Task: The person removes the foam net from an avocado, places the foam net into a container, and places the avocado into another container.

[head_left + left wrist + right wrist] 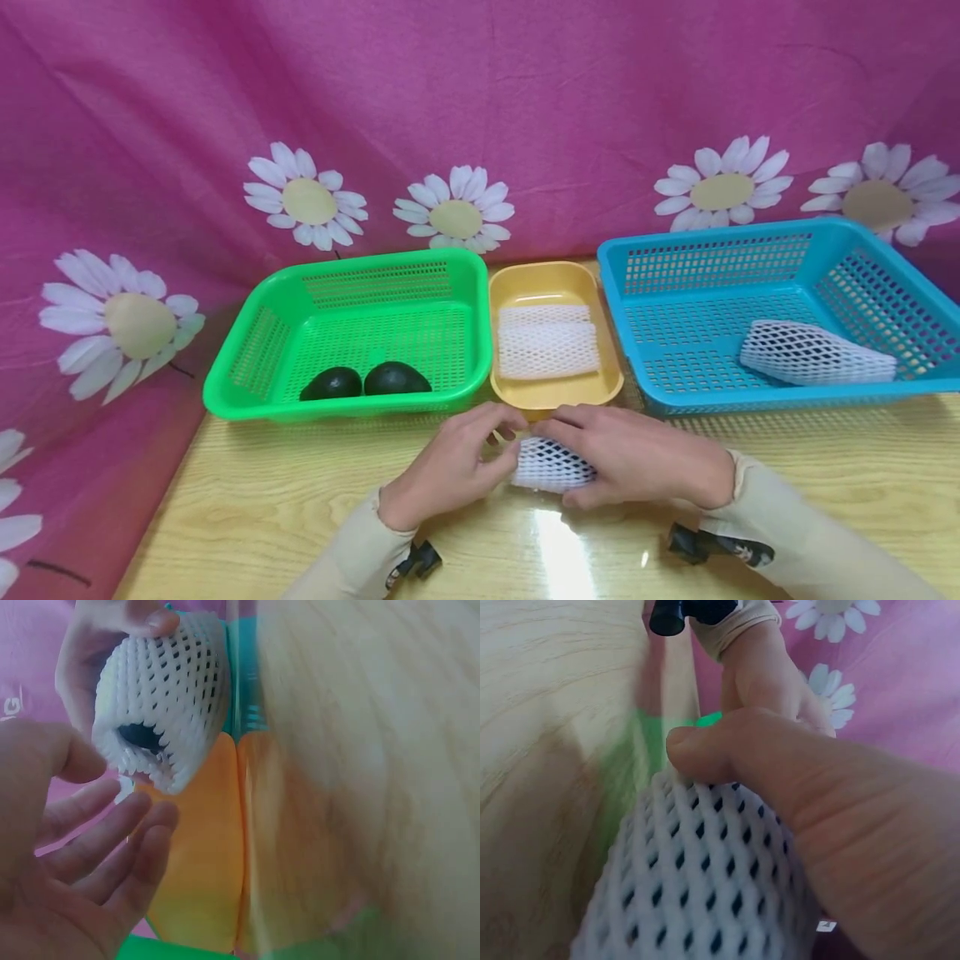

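In the head view my right hand (626, 454) grips a white foam net sleeve (553, 463) with a dark avocado inside, low over the table before the yellow tray. The right wrist view shows the thumb (712, 750) pressed along the netting, dark fruit showing through the mesh. My left hand (90, 847) is at the sleeve's other end, its fingers loosely bent and holding nothing. That end gapes toward the left palm, and part of the avocado (140, 735) shows in the opening.
Two bare avocados (396, 377) lie in the green basket (347, 411) at left. Flat foam sleeves (548, 350) lie in the yellow tray (555, 395). At right, the blue basket (712, 308) holds a netted fruit (813, 354). A flowered pink cloth (570, 108) hangs behind.
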Tool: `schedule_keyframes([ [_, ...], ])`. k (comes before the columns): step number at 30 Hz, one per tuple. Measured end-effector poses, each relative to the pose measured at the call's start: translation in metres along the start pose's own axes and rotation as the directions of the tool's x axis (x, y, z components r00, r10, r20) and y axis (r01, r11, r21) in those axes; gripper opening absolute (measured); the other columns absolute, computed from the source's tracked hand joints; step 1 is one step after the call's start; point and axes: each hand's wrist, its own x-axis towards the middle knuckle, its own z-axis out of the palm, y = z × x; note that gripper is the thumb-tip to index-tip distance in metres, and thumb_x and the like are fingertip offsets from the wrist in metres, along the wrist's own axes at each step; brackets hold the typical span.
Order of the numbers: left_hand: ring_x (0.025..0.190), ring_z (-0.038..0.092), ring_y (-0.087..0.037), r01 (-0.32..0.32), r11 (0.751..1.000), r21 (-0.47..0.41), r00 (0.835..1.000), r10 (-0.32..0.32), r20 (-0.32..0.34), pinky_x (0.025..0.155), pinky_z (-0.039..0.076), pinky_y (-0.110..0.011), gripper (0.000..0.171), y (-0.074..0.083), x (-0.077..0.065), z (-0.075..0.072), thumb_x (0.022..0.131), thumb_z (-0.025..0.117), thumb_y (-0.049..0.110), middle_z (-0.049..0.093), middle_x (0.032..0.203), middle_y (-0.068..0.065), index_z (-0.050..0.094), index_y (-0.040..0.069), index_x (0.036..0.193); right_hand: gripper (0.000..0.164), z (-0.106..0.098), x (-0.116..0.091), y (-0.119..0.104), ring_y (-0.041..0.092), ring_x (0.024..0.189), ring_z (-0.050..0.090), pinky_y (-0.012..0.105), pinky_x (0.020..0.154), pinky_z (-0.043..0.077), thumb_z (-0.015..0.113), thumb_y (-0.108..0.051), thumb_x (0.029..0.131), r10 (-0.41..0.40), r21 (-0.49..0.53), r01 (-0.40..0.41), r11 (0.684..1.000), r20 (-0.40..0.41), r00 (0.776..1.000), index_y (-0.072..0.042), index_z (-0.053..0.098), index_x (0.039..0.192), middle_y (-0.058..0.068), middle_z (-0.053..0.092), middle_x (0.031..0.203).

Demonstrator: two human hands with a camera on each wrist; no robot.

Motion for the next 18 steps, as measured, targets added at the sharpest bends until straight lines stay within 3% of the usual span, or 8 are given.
schedule_keyframes([
  [10, 0.091, 0.064, -0.005, 0.049, 0.999, 0.022, 0.995, -0.051, 0.081, 0.082, 0.055, -0.018, 0.019, -0.0033, 0.0003, 0.0027, 0.091, 0.06, 0.019, 0.069, 0.105, 0.004, 0.064, 0.015, 0.109, 0.078, 0.0043, 0.0016, -0.0002, 0.013, 0.108, 0.062, 0.036, 0.092, 0.055, 0.074, -0.053, 0.076, -0.018, -0.007, 0.018, 1.0, 0.04, 0.999, -0.019, 0.048, 0.142, -0.002, 0.059, 0.129],
  [18, 0.089, 0.064, -0.004, 0.046, 0.998, 0.053, 0.994, -0.051, 0.093, 0.08, 0.055, -0.017, 0.016, -0.0047, 0.002, 0.0001, 0.091, 0.06, 0.018, 0.07, 0.101, 0.005, 0.065, 0.015, 0.106, 0.091, 0.0032, -0.0047, 0.0029, 0.016, 0.113, 0.06, 0.04, 0.094, 0.053, 0.075, -0.058, 0.074, 0.053, 0.05, -0.057, 0.997, 0.071, 0.996, -0.019, 0.038, 0.148, 0.001, 0.056, 0.134],
])
